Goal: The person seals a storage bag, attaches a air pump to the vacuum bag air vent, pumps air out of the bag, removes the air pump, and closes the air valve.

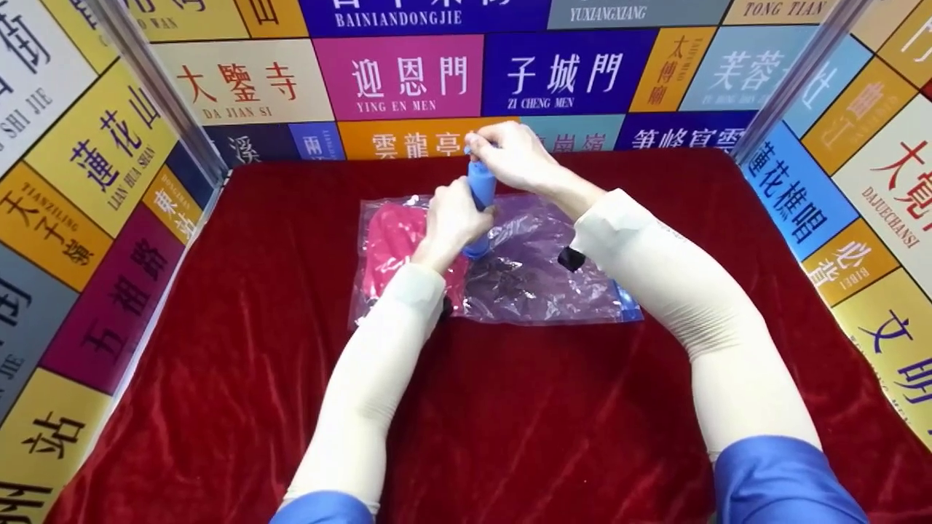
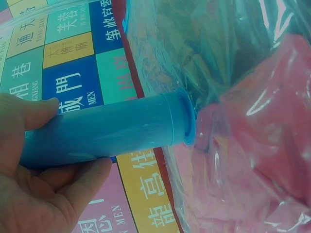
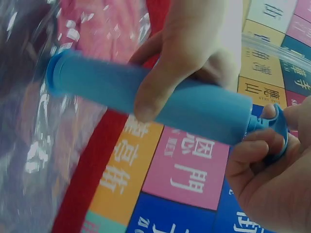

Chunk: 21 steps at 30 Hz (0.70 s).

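A blue hand pump stands nearly upright with its flared foot on a clear plastic storage bag. My left hand grips the pump's barrel, thumb on one side and fingers on the other in the left wrist view. Above it, my right hand holds the pump's handle, fingers curled round it close to the barrel's top end. Pink fabric fills the left part of the bag. The foot meets the wrinkled film beside that fabric.
Dark red velvet cloth covers the table under the bag. Panels with coloured name signs rise behind and on both sides, joined by metal corner posts. A blue strip runs along the bag's right edge.
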Tool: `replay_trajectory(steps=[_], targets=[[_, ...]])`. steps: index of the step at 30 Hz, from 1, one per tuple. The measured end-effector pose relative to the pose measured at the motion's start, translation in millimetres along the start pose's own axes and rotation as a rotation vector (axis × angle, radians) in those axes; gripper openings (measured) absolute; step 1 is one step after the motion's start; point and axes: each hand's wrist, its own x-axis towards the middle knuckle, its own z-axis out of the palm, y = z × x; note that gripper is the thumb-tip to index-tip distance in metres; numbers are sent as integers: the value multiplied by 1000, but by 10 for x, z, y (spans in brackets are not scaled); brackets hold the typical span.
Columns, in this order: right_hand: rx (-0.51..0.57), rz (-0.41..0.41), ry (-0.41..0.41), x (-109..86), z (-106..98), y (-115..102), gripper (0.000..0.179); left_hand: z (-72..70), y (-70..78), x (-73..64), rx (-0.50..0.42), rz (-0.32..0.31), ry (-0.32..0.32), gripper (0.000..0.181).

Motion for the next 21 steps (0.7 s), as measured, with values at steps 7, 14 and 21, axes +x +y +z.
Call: replay_trajectory(steps=[7, 14, 21], targets=[[121, 201, 34, -18, -296, -279, 41, -15, 29, 1, -9, -46, -19, 44], [161, 48, 201, -54, -465, -401, 39, -19, 50, -9, -18, -70, -33, 47], [153, -67, 229, -60, -408, -336, 39, -19, 31, -17, -18, -71, -48, 48]])
